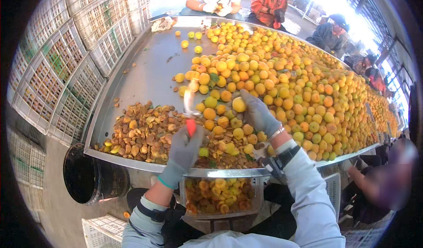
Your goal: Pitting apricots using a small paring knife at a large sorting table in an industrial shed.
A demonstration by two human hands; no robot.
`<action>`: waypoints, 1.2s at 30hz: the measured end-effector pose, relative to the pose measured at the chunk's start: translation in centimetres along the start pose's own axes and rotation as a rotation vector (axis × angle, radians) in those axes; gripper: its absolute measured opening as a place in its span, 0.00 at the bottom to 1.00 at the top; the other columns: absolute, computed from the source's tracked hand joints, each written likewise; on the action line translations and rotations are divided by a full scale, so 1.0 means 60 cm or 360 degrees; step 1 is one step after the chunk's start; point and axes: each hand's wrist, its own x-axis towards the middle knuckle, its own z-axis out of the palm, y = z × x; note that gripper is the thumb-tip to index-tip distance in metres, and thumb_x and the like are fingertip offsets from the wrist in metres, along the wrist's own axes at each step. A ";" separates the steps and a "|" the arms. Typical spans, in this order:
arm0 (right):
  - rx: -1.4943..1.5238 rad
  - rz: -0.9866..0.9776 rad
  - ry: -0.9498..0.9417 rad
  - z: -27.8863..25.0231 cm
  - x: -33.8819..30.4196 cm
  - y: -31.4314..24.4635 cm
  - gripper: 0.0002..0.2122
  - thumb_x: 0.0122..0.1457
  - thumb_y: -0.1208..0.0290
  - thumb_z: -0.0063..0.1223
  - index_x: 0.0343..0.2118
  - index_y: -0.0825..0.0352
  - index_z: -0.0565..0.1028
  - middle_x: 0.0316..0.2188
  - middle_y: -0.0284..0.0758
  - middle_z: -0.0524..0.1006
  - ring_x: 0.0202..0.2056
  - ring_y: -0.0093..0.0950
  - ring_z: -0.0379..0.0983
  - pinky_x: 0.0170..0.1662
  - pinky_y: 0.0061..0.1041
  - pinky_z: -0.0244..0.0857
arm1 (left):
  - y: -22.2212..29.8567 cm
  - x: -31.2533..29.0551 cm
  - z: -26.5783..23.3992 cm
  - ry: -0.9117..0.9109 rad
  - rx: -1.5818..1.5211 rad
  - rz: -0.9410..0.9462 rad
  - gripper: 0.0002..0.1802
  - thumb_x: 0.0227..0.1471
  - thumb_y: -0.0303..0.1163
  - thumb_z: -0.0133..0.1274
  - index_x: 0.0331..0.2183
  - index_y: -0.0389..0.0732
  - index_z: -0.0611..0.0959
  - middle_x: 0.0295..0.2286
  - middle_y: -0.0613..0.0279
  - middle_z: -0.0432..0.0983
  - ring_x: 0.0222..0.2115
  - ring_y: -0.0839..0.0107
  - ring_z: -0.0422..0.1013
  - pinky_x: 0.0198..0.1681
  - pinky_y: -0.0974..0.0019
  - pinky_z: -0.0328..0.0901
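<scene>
Grey-gloved hands [183, 149] closed, left round red-handled tool [191, 127], right [261, 116] round fruit [239, 105], crates [66, 65], bucket [115, 179] nearby

Holds a red-handled knife [191, 125] in the left hand [187, 146] and a yellow fruit [239, 104] in the right hand [261, 112]. Faces a metal desk [152, 61] bearing piled fruit [283, 92].

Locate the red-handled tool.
In the head view, the red-handled tool is gripped in the gloved left hand, left of centre, beside the brownish heap on the metal table.
</scene>
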 end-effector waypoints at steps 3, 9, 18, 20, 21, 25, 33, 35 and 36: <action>0.0087 0.0042 -0.0037 0.010 -0.069 -0.004 0.26 0.57 0.41 0.37 0.42 0.61 0.70 0.32 0.32 0.74 0.30 0.20 0.69 0.32 0.16 0.65 | -0.009 -0.027 0.034 -0.0318 0.0502 0.0518 0.07 0.54 0.30 0.46 0.32 0.37 0.76 0.23 0.69 0.69 0.23 0.79 0.68 0.29 0.74 0.65; 0.0368 -0.0506 -0.0012 0.046 -0.136 0.035 0.26 0.58 0.41 0.34 0.42 0.62 0.69 0.34 0.34 0.73 0.30 0.25 0.71 0.30 0.21 0.68 | -0.010 -0.073 0.073 -0.0679 0.0141 0.0041 0.10 0.55 0.29 0.45 0.39 0.37 0.73 0.22 0.70 0.66 0.20 0.81 0.65 0.24 0.74 0.62; 0.1362 -0.0324 -0.0041 0.076 -0.156 0.069 0.27 0.55 0.42 0.42 0.39 0.66 0.68 0.35 0.40 0.73 0.41 0.42 0.71 0.49 0.46 0.64 | -0.015 -0.095 0.078 -0.0601 0.0449 0.0133 0.11 0.54 0.34 0.47 0.35 0.35 0.71 0.19 0.50 0.67 0.19 0.63 0.67 0.25 0.64 0.62; 0.1344 -0.0292 0.0070 0.081 -0.157 0.074 0.28 0.53 0.40 0.43 0.39 0.66 0.67 0.35 0.41 0.73 0.41 0.44 0.71 0.50 0.46 0.64 | -0.018 -0.100 0.081 -0.0561 0.0482 0.0348 0.09 0.55 0.34 0.46 0.30 0.37 0.71 0.14 0.65 0.64 0.16 0.76 0.62 0.19 0.69 0.58; 0.1344 -0.0269 0.0098 0.084 -0.159 0.075 0.28 0.53 0.40 0.43 0.39 0.66 0.67 0.35 0.41 0.73 0.41 0.44 0.71 0.50 0.46 0.64 | -0.019 -0.101 0.082 -0.0564 0.0485 0.0344 0.09 0.55 0.34 0.46 0.30 0.37 0.71 0.14 0.65 0.64 0.16 0.76 0.62 0.19 0.69 0.58; 0.1154 -0.0344 0.0213 0.101 -0.170 0.070 0.30 0.52 0.37 0.40 0.39 0.66 0.67 0.33 0.40 0.74 0.40 0.44 0.71 0.49 0.45 0.65 | -0.019 -0.103 0.080 -0.0522 0.0708 0.0495 0.11 0.54 0.34 0.47 0.30 0.36 0.70 0.17 0.51 0.68 0.19 0.54 0.67 0.22 0.60 0.60; 0.0389 -0.0607 0.0451 0.095 -0.204 0.085 0.35 0.54 0.34 0.29 0.33 0.71 0.69 0.27 0.41 0.74 0.32 0.42 0.76 0.37 0.38 0.73 | -0.039 -0.112 0.093 -0.0501 0.1093 0.0597 0.12 0.53 0.37 0.49 0.34 0.38 0.70 0.21 0.45 0.71 0.26 0.44 0.69 0.25 0.50 0.62; 0.0160 -0.0600 0.0508 0.081 -0.196 0.096 0.35 0.54 0.34 0.29 0.32 0.71 0.69 0.27 0.41 0.74 0.32 0.41 0.76 0.36 0.37 0.73 | -0.048 -0.111 0.091 -0.0559 0.1006 0.0458 0.13 0.52 0.37 0.50 0.35 0.37 0.70 0.20 0.46 0.72 0.26 0.44 0.69 0.25 0.51 0.63; -0.0009 -0.0565 0.0559 0.073 -0.192 0.099 0.35 0.54 0.34 0.29 0.32 0.71 0.69 0.27 0.42 0.74 0.31 0.40 0.76 0.35 0.36 0.74 | -0.053 -0.108 0.089 -0.0610 0.1038 0.0414 0.13 0.52 0.37 0.50 0.35 0.37 0.70 0.20 0.46 0.72 0.26 0.44 0.69 0.25 0.51 0.63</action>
